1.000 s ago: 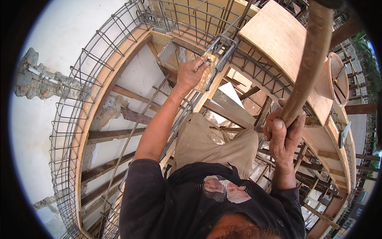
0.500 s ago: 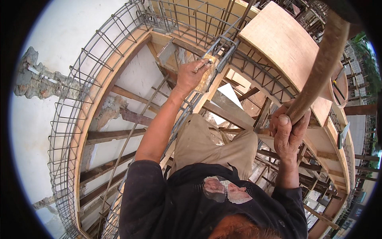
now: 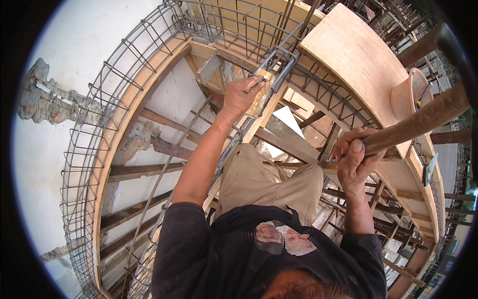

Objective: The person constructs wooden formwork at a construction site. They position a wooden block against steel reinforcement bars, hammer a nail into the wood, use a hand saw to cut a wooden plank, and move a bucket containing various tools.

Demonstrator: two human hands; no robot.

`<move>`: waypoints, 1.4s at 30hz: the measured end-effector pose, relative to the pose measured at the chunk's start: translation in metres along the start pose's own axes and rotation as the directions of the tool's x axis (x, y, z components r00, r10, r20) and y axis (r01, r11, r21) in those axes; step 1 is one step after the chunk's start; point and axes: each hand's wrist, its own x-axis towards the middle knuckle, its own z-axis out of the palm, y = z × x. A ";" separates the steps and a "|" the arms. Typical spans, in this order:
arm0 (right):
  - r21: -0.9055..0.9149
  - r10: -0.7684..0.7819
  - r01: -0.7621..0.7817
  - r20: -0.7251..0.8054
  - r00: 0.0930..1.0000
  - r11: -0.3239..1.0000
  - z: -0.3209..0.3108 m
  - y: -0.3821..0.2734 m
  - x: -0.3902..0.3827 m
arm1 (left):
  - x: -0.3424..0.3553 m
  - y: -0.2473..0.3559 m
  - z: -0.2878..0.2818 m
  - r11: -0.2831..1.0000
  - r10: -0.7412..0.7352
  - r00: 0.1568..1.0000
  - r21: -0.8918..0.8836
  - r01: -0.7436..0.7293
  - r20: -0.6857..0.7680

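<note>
Gripping the wooden handle of a hammer (image 3: 416, 123), the right hand (image 3: 356, 155) sits to the right of the knees, fingers wrapped tight and thumb laid over the wood, probably for firm control of the heavy end. The handle slants to the far right, where its dark head blurs into the rim, well apart from the left hand (image 3: 240, 95).

That left hand lies farther off, over a wood block (image 3: 259, 94) set along the steel bars (image 3: 284, 70) between the two bays. Its thumb and forefinger come together on a small dark piece (image 3: 264, 78) at the block's far end, seemingly to steady it; whether this is a nail I cannot tell. The other fingers curl over the block, perhaps to stop it shifting.

On the far right, a plywood sheet (image 3: 351, 57) bridges the formwork, apparently serving as a shelf beside an orange bucket (image 3: 402, 97).
</note>
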 end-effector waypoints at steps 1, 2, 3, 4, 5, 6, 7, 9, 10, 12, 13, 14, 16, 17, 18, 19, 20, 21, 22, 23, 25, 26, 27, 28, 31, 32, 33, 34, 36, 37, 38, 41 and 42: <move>-0.203 -0.101 0.095 -0.018 0.995 0.975 0.007 0.020 -0.006 | 0.001 -0.001 0.001 1.000 0.006 1.000 0.004 -0.006 0.005; -0.499 0.218 -0.078 0.227 0.949 0.863 0.015 0.010 -0.004 | 0.000 -0.007 -0.001 0.998 0.047 0.999 0.036 -0.046 -0.015; -0.538 0.417 -0.162 0.396 0.818 0.827 0.019 0.025 0.000 | -0.001 -0.006 0.001 0.994 0.095 0.995 0.055 -0.093 -0.026; -0.503 0.385 -0.153 0.399 0.832 0.851 0.018 0.029 0.001 | -0.002 -0.009 -0.002 0.993 0.102 0.995 0.064 -0.100 -0.024; -0.467 0.353 -0.143 0.400 0.846 0.873 0.017 0.031 0.002 | -0.003 -0.012 -0.004 0.995 0.092 0.995 0.051 -0.091 -0.032; -0.463 0.352 -0.145 0.401 0.845 0.875 0.018 0.028 0.000 | -0.006 -0.010 -0.006 0.997 0.074 0.997 0.033 -0.072 -0.039; -0.378 0.379 -0.238 0.363 0.851 0.895 0.019 0.023 -0.002 | -0.008 -0.007 -0.009 0.997 0.072 0.997 0.038 -0.071 -0.037; -0.286 0.407 -0.322 0.325 0.853 0.903 0.023 0.017 -0.009 | -0.007 0.000 -0.014 0.997 -0.057 0.996 -0.039 0.059 0.067; -0.115 0.430 -0.415 0.278 0.859 0.903 0.024 0.014 -0.017 | -0.007 0.004 -0.014 0.998 -0.054 0.996 -0.039 0.057 0.066; 0.124 0.436 -0.469 0.224 0.872 0.874 0.023 0.007 -0.031 | -0.012 0.012 -0.016 0.856 -0.182 0.983 -0.489 0.169 0.021; 0.132 0.440 -0.474 0.223 0.870 0.871 0.024 0.008 -0.039 | -0.013 0.008 -0.025 0.859 -0.183 0.983 -0.483 0.173 0.027; 0.179 0.453 -0.491 0.215 0.865 0.852 0.025 0.011 -0.049 | -0.015 -0.001 -0.039 0.862 -0.209 0.977 -0.463 0.208 0.051; 0.248 0.475 -0.520 0.219 0.852 0.817 0.027 0.010 -0.062 | -0.020 -0.002 -0.044 0.905 -0.225 0.971 -0.386 0.178 -0.081; 0.252 0.483 -0.528 0.220 0.848 0.811 0.029 0.011 -0.070 | -0.024 -0.003 -0.047 0.906 -0.230 0.970 -0.381 0.186 -0.074; 0.265 0.501 -0.541 0.206 0.840 0.798 0.029 0.015 -0.078 | -0.027 0.008 -0.048 0.906 -0.217 0.975 -0.384 0.180 -0.053; 0.282 0.506 -0.541 0.191 0.841 0.792 0.027 0.013 -0.084 | -0.028 0.022 -0.052 0.908 -0.192 0.981 -0.387 0.160 -0.043; 0.334 0.533 -0.573 0.212 0.819 0.748 0.022 0.011 -0.088 | -0.030 0.032 -0.052 0.907 -0.185 0.982 -0.392 0.156 -0.038; 0.341 0.538 -0.580 0.217 0.815 0.740 0.024 0.011 -0.093 | -0.035 0.036 -0.054 0.893 -0.187 0.981 -0.426 0.147 -0.054; 0.367 0.557 -0.592 0.208 0.804 0.718 0.026 0.012 -0.098 | -0.039 0.037 -0.054 0.878 -0.189 0.979 -0.460 0.137 -0.071; 0.392 0.576 -0.602 0.198 0.793 0.696 0.028 0.012 -0.101 | -0.041 0.036 -0.052 0.880 -0.193 0.979 -0.453 0.143 -0.066; 0.407 0.583 -0.611 0.206 0.786 0.679 0.026 0.012 -0.106 | -0.044 0.033 -0.048 0.873 -0.199 0.980 -0.459 0.167 -0.021; 0.411 0.585 -0.618 0.218 0.781 0.670 0.025 0.010 -0.107 | -0.045 0.033 -0.046 0.854 -0.153 0.988 -0.507 0.120 -0.023; 0.416 0.589 -0.624 0.228 0.776 0.662 0.025 0.009 -0.109 | -0.047 0.031 -0.044 0.854 -0.155 0.988 -0.505 0.124 -0.019; 0.418 0.591 -0.626 0.228 0.774 0.658 0.026 0.009 -0.111 | -0.048 0.029 -0.042 0.843 -0.129 0.992 -0.528 0.103 -0.012; 0.379 0.590 -0.647 0.269 0.761 0.662 0.028 0.010 -0.116 | -0.050 0.019 -0.039 0.879 -0.077 0.997 -0.471 0.071 0.006; 0.358 0.588 -0.644 0.266 0.764 0.676 0.030 0.008 -0.117 | -0.050 0.016 -0.039 0.921 -0.054 0.998 -0.386 0.057 0.019; 0.336 0.586 -0.642 0.262 0.767 0.689 0.032 0.007 -0.117 | -0.051 0.017 -0.038 0.920 -0.053 0.998 -0.387 0.057 0.021; 0.332 0.578 -0.640 0.273 0.769 0.693 0.032 0.007 -0.118 | -0.052 0.018 -0.036 0.910 -0.069 0.998 -0.410 0.067 0.010; 0.278 0.574 -0.633 0.267 0.774 0.723 0.034 0.012 -0.123 | -0.053 0.019 -0.032 0.898 -0.084 0.996 -0.433 0.075 -0.003; 0.224 0.569 -0.623 0.263 0.779 0.750 0.035 0.013 -0.125 | -0.054 0.018 -0.031 0.919 -0.068 0.997 -0.391 0.054 -0.023; 0.222 0.567 -0.621 0.263 0.780 0.752 0.035 0.012 -0.124 | -0.054 0.017 -0.030 0.937 -0.051 0.998 -0.348 0.033 -0.044; 0.149 0.533 -0.577 0.254 0.807 0.803 0.036 0.005 -0.120 | -0.054 0.013 -0.029 0.953 0.002 0.999 -0.303 -0.015 -0.044; 0.073 0.538 -0.572 0.259 0.802 0.817 0.034 0.001 -0.116 | -0.053 0.016 -0.031 0.953 0.000 0.999 -0.304 -0.015 -0.047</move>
